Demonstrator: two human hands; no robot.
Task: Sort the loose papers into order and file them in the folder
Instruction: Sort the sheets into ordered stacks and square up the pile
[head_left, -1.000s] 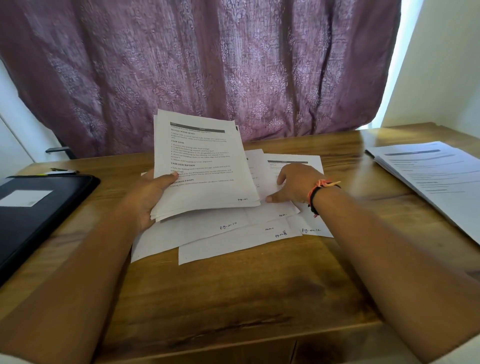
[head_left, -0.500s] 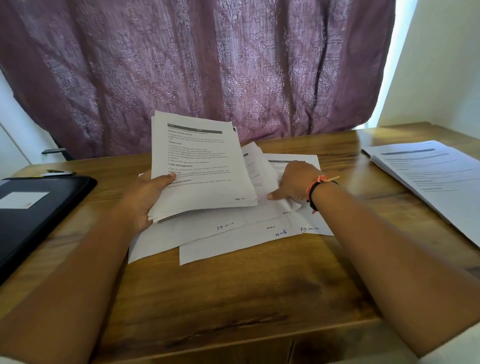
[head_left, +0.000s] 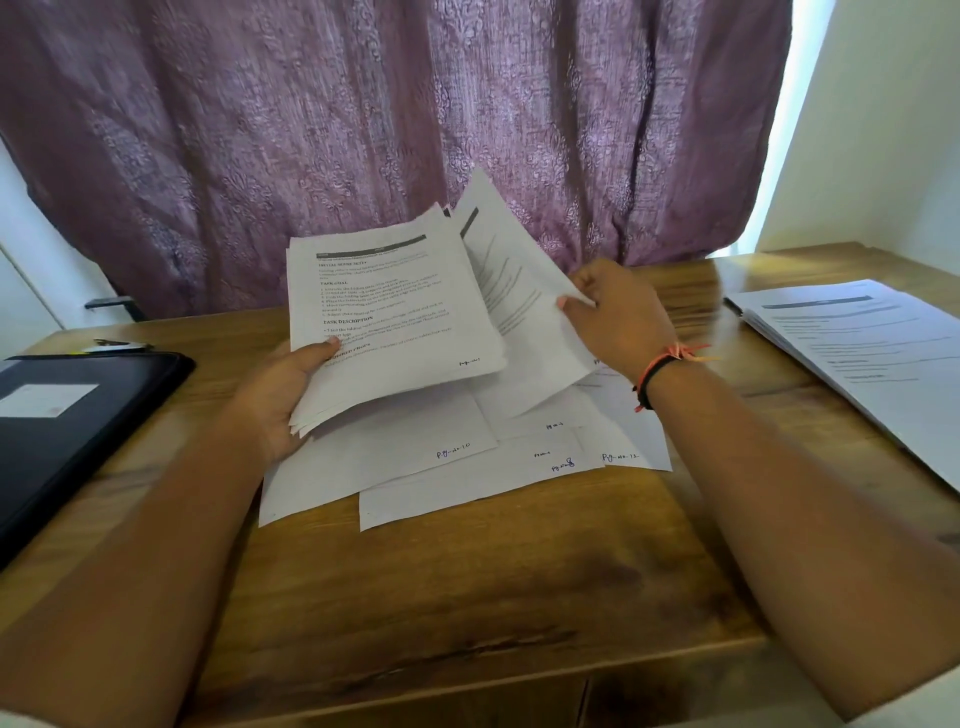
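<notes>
My left hand (head_left: 275, 400) grips a stack of printed papers (head_left: 389, 317) tilted up above the table, thumb on the top page. My right hand (head_left: 618, 317) pinches the edge of a single sheet (head_left: 514, 291) lifted up just right of the stack, its top corner rising against the curtain. Several loose sheets (head_left: 467, 467) with handwritten page numbers lie spread flat on the wooden table (head_left: 467, 597) beneath both hands. A black folder (head_left: 78, 415) lies closed at the left edge of the table.
A second pile of printed pages (head_left: 862, 353) lies at the table's right edge. A purple curtain (head_left: 363, 130) hangs behind the table. A small clip or pen (head_left: 117, 344) sits behind the folder.
My right hand went from pressing on the flat sheets to lifting one sheet up off the pile, beside the stack. The stack in my left hand tilted slightly.
</notes>
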